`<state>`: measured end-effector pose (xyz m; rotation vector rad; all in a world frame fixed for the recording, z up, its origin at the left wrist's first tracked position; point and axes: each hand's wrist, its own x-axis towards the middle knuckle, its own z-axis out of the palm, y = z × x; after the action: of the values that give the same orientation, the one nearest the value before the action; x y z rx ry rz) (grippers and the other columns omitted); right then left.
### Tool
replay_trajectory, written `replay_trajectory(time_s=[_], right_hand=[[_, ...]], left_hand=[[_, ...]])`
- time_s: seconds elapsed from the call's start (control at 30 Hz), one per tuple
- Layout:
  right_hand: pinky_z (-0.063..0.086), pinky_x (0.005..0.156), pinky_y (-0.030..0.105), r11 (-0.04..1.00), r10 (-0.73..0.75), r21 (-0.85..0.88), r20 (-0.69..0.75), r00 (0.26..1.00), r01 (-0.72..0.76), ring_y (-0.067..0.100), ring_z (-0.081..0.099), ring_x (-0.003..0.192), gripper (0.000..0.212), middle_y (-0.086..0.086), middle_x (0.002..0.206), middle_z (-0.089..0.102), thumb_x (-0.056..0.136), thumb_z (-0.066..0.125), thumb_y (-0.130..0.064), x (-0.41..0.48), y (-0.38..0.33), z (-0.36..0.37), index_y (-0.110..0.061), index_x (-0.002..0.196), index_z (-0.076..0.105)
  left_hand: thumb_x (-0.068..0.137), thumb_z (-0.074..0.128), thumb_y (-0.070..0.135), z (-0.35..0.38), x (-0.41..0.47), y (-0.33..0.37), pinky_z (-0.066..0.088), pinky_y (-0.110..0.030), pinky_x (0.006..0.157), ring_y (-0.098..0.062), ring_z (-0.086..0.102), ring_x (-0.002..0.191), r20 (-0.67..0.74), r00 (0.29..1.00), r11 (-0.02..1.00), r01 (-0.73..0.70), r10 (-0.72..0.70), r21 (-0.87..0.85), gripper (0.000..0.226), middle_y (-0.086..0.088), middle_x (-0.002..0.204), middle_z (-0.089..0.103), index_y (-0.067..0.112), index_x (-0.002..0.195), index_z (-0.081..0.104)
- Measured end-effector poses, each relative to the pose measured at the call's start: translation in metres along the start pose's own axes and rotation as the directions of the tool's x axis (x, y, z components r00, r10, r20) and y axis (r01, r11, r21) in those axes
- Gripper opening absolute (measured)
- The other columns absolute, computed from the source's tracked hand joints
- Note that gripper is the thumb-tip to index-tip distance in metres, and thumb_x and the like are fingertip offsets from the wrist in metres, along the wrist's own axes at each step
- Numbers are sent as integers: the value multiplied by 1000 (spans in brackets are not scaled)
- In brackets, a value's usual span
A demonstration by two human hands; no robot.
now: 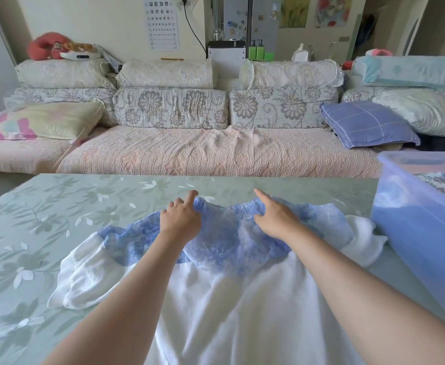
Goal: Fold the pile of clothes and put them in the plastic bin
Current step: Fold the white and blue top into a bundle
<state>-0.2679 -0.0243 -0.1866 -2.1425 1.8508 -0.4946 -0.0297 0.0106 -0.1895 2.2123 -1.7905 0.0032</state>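
On the green floral tabletop (44, 219) a white garment (229, 299) with a blue lace yoke lies flat. Its body runs toward the near edge and its neckline points at the far edge, spread so the folds can be made square. Its left sleeve (84, 280) fans out toward the left edge, not yet turned in. The left hand (180, 219) sits on the neckline left of centre, fingers curled into the bunched lace, forefinger straight. The right hand (276, 219) mirrors it right of centre. The two hands are apart, probably drawing the collar taut. Whether the right one pinches or only presses the cloth I cannot tell. The plastic bin (421, 233) stands at the right edge, just beside the garment's right sleeve, handy for the folded piece.
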Motion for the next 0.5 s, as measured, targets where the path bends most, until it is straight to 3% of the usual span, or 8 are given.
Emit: replay_trajectory(time_s=[0.07,0.17,0.23,0.3,0.37,0.4,0.43,0.5], right_hand=[[44,85,26,995,12,97,25,1000,-14,21,59,115,60,0,131,62,93,55,-22,12,3,8,-40,149,41],[48,91,24,944,61,327,-35,998,-47,18,63,113,44,-1,126,68,87,51,-8,32,7,17,-29,119,72],[54,88,30,881,131,468,-89,987,-74,21,69,101,40,1,107,75,86,50,-5,45,10,20,-27,103,78],[56,92,38,795,184,602,-125,975,-74,24,70,98,39,-1,105,75,85,52,-5,56,14,25,-33,94,77],[52,95,32,760,151,648,-103,983,-49,19,67,101,40,-2,111,72,83,59,-2,60,16,33,-32,105,74],[50,94,28,774,119,631,-68,991,-49,17,65,102,42,-2,114,70,82,62,-3,59,16,36,-29,114,72],[49,94,27,794,86,606,-35,996,-48,15,63,104,43,-3,116,68,82,65,-5,59,17,40,-29,118,71],[50,96,29,858,6,513,-71,997,31,14,64,105,47,-2,123,64,80,63,-4,59,20,44,-29,120,69]], left_hand=[[93,39,21,9,7,-1,40,-42,89,-33,54,106,23,998,998,-58,59,-30,47,-11,116,59,35,137,31],[91,34,7,13,13,3,43,-30,60,-23,56,68,-10,995,898,-97,102,-430,46,-3,80,64,36,124,48],[87,32,-4,10,21,5,38,-21,48,-15,49,55,-79,997,782,-28,-27,-623,50,-3,73,61,27,107,66],[80,28,-11,7,30,2,40,-23,48,-17,49,55,-52,964,626,127,-260,-770,57,-8,79,64,22,91,74],[78,25,-11,10,39,-7,44,-27,54,-23,53,59,45,920,474,243,-390,-847,61,-10,83,66,19,95,75],[80,27,-9,12,42,-12,45,-29,56,-24,54,61,73,914,474,274,-398,-837,60,-10,87,66,19,104,74],[83,31,-7,14,44,-15,46,-30,59,-24,56,67,69,919,542,288,-388,-790,57,-11,98,64,20,114,71],[84,41,-4,19,42,-16,47,-33,82,-29,57,102,-58,946,778,226,-318,-587,53,-12,130,49,24,124,64]])
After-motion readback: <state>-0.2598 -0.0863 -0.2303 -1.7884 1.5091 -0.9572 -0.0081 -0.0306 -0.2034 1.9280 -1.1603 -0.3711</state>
